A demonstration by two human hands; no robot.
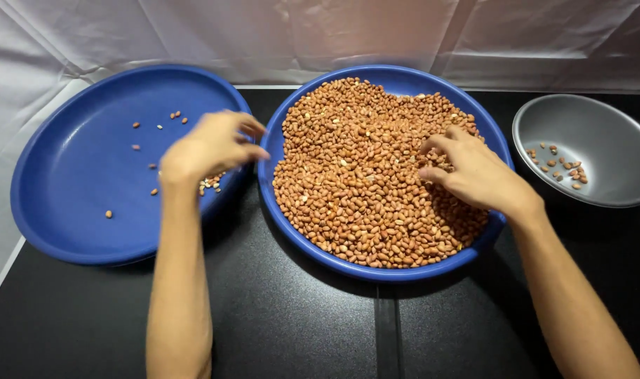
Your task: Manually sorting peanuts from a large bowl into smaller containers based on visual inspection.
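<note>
A big blue bowl (292, 119) in the middle is heaped with brown peanuts (362, 175). My right hand (474, 172) rests on the right side of the heap, fingers curled and pinching among the peanuts. My left hand (211, 144) hovers over the right rim of a second blue bowl (74, 182), fingers bunched together; whether it holds any peanuts is hidden. That left bowl holds only several scattered peanuts (211, 184), a small cluster lying just under my left hand.
A grey metal bowl (600, 133) with several peanuts stands at the far right. Everything sits on a black table (299, 316). White cloth (334, 35) hangs behind and along the left side.
</note>
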